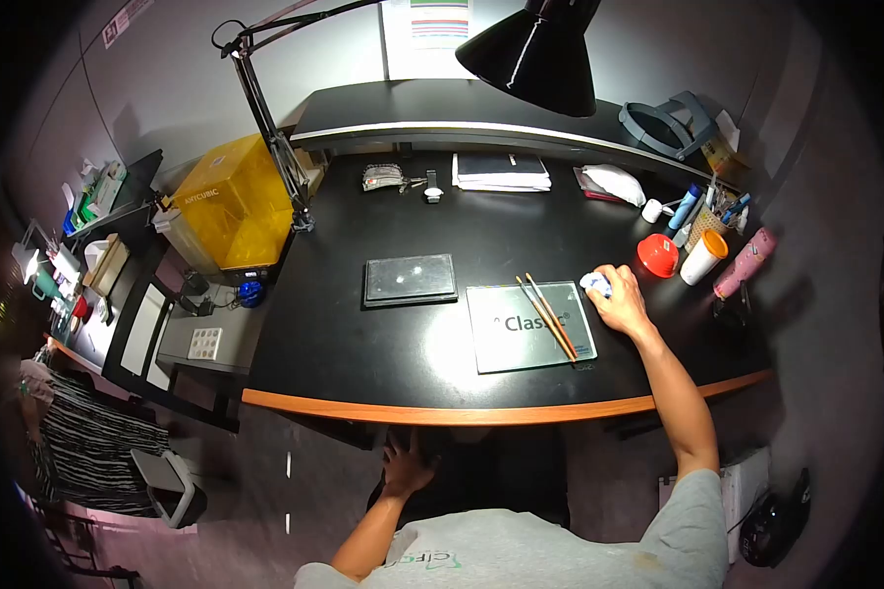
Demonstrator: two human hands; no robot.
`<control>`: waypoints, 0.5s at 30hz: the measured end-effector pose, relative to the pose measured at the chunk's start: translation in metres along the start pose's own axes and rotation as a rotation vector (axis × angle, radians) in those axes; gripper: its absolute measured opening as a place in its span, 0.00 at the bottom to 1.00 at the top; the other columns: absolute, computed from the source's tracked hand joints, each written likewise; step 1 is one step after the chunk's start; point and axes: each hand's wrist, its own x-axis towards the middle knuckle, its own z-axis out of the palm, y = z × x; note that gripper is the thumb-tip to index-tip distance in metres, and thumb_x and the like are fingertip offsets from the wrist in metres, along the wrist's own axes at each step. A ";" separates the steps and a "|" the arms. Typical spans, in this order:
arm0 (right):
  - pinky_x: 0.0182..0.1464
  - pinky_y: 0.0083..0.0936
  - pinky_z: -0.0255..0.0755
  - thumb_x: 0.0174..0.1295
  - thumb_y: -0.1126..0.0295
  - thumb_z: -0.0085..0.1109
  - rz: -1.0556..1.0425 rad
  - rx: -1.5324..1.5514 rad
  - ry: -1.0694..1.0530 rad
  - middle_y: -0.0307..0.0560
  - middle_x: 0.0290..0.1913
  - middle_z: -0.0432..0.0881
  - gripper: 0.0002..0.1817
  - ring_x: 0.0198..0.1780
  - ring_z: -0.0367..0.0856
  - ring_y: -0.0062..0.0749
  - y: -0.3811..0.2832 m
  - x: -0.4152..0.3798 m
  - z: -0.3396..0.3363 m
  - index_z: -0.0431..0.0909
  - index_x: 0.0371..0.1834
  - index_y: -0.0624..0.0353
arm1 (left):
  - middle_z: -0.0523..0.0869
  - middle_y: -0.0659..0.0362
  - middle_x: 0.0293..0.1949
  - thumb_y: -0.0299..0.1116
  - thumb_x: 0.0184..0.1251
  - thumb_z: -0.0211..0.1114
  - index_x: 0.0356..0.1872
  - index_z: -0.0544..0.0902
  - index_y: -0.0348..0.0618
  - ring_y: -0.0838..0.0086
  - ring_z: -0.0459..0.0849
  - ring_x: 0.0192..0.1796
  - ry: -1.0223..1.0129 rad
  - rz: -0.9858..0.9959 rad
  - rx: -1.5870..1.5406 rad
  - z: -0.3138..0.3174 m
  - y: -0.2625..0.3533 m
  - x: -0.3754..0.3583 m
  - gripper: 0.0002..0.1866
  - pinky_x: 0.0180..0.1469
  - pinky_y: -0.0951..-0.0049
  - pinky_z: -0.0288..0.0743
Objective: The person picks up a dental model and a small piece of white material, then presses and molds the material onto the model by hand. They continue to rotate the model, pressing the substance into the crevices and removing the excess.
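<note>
My right hand [621, 299] is on the black desk at the right, its fingers closed on a crumpled white tissue [595, 284] with bluish marks. Just left of it lies a clear plate [501, 346] printed with "Classic". Two thin paintbrushes [546, 319] rest slantwise across that plate. Farther left is a flat black case [411, 279], closed. Below the desk's front edge, my left hand [409, 467] lies on my lap with its fingers spread, holding nothing.
Right of my right hand stand a red bowl [657, 255], an orange-capped white bottle [703, 259], a pink bottle [745, 263] and a holder of tools [705, 226]. A black lamp [535, 61] hangs overhead. Notebooks [501, 173] lie at the back. A person [88, 432] is at far left.
</note>
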 end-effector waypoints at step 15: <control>0.61 0.47 0.73 0.53 0.61 0.74 -0.009 0.123 0.192 0.50 0.48 0.82 0.32 0.56 0.80 0.46 -0.002 0.039 0.024 0.81 0.64 0.57 | 0.84 0.37 0.63 0.60 0.82 0.50 0.65 0.83 0.40 0.47 0.79 0.71 -0.540 0.530 -0.100 -0.062 0.019 -0.043 0.33 0.72 0.51 0.72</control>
